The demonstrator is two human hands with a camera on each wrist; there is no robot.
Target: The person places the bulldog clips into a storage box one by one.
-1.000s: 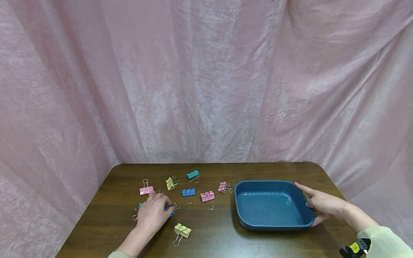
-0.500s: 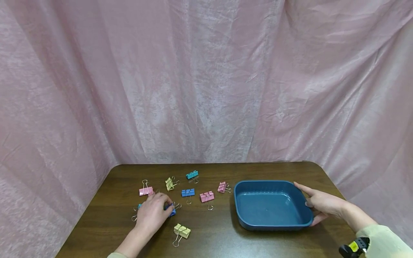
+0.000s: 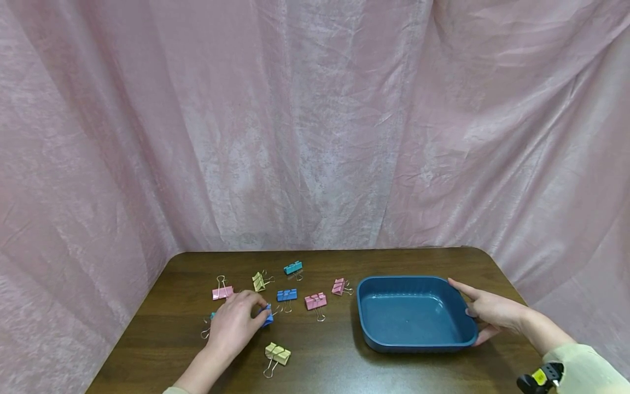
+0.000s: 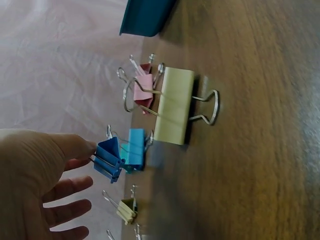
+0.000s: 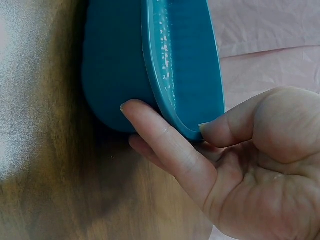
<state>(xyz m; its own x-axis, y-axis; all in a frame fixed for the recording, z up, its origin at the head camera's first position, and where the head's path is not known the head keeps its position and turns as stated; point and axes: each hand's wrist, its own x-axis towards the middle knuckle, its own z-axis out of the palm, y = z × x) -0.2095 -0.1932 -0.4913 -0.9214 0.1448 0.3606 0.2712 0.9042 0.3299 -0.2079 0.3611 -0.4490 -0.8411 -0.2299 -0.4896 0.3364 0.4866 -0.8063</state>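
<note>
Between thumb and index finger, my left hand [image 3: 236,322] pinches a blue binder clip [image 4: 108,159], with the other fingers spread in the left wrist view. In the head view much of that clip [image 3: 268,316] is hidden by the fingers. A teal-blue clip [image 3: 213,316] peeks out behind the hand, and a pink one [image 3: 223,293] lies just beyond it. My right hand [image 3: 497,314] grips the right side of an empty blue tray [image 3: 408,348]. Its thumb [image 5: 227,130] lies at the rim while fingers press against the outer wall.
Across the brown table [image 3: 325,366] lie more binder clips: yellow [image 3: 278,353] at the front, yellow [image 3: 258,281] and teal [image 3: 293,267] at the back, blue [image 3: 287,295], and pink [image 3: 315,301] and pink [image 3: 338,286] nearer the tray. A pink curtain [image 3: 315,137] hangs behind.
The blue binder clip in my left fingers has shifted slightly right and up, its wire handles turning with it. My right hand and the tray stay nearly still.
</note>
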